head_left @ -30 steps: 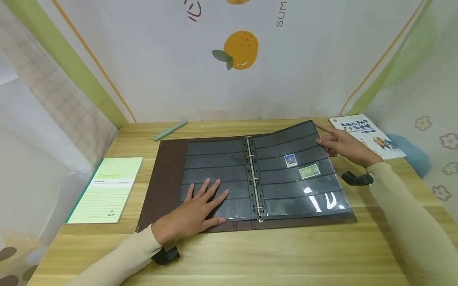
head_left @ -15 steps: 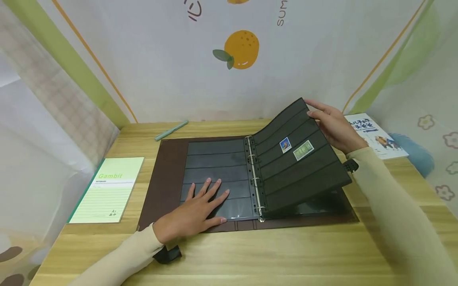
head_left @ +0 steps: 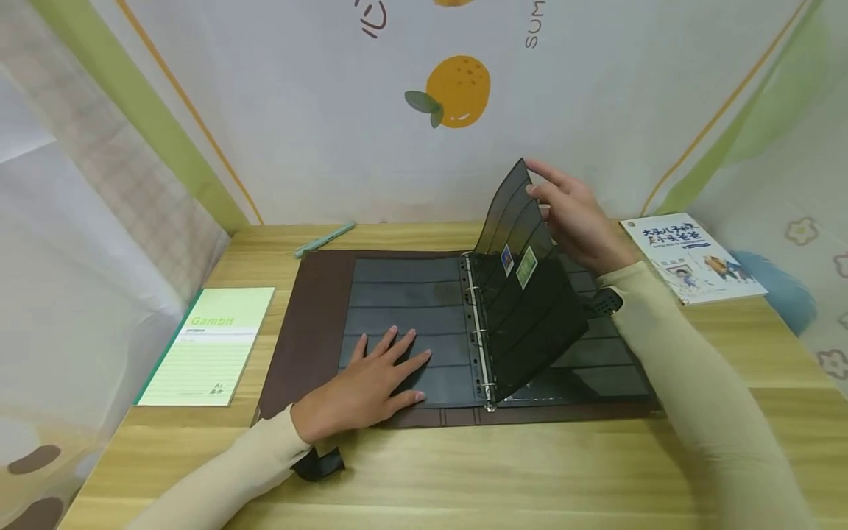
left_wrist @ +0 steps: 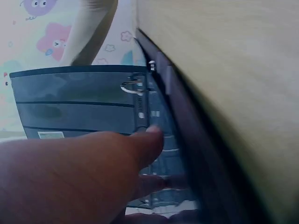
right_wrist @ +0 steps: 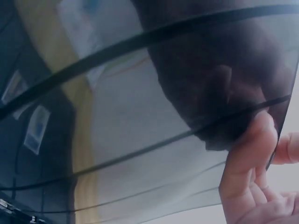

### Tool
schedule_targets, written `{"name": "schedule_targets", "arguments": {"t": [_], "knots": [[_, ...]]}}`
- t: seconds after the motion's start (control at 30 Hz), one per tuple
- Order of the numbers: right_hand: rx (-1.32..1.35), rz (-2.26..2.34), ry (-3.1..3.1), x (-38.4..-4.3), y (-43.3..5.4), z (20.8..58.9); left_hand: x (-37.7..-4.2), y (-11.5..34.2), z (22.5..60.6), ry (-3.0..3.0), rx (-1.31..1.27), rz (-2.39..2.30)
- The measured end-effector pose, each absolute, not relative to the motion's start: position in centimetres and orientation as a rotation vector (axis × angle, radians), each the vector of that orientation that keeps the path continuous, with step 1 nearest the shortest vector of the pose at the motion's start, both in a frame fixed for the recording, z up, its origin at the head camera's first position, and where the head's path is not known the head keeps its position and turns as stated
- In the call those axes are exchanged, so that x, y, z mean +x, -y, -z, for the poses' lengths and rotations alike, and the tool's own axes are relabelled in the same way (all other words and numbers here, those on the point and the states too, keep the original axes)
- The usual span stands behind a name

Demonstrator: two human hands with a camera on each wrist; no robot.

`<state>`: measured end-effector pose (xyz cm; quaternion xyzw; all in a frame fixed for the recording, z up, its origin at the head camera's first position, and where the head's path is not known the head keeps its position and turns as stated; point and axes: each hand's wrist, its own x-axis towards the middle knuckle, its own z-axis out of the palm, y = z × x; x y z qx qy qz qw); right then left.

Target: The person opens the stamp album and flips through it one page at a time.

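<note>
A brown ring binder (head_left: pixel 311 324) lies open on the table, with black pocketed stamp pages on its metal rings (head_left: pixel 478 331). My left hand (head_left: pixel 361 390) rests with spread fingers on the left page (head_left: pixel 411 294). By its outer far corner, my right hand (head_left: pixel 576 221) pinches a raised page (head_left: pixel 536 316), which stands steeply and bends from the rings. A blue stamp (head_left: pixel 506 260) and a green stamp (head_left: pixel 526 267) sit in its pockets. The right wrist view shows thumb and fingers (right_wrist: pixel 252 163) on either side of the glossy sheet (right_wrist: pixel 135 149). Another pocketed page (head_left: pixel 596 375) lies beneath.
A pale green notebook (head_left: pixel 205 346) lies left of the binder. Beyond the binder's far left corner is a teal pen (head_left: pixel 324 239). At the right back lies a white booklet (head_left: pixel 692 258). A printed curtain (head_left: pixel 331 147) hangs behind the wooden table (head_left: pixel 503 471).
My right hand has lifted the stamp page from nearly flat and swung it up and leftward until it stands steeply. The left hand has stayed on the left page.
</note>
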<state>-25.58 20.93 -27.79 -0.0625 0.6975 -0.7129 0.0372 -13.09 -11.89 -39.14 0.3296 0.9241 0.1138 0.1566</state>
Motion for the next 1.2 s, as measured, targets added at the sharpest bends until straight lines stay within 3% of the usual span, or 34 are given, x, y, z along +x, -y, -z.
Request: {"name": "schedule_targets", "arguments": {"t": [0.37,0.7,1.0,1.2], "knots": [[-0.277,2.015,-2.333,-25.8,-17.2,27.0,-15.5,8.7,34.1,-2.562,0.955,-0.849],[-0.48,1.847,-2.522,-25.7,-13.9,27.4,-15.7,4.6,29.4,-2.033,0.437,-1.746],[-0.597,1.647,-2.719,-25.2,-11.7,27.3,-15.4,4.2,28.1,-1.94,0.431,-1.849],[-0.624,1.593,-2.712,-25.1,-12.9,27.4,-15.0,5.8,28.6,-2.179,0.352,-1.705]]}}
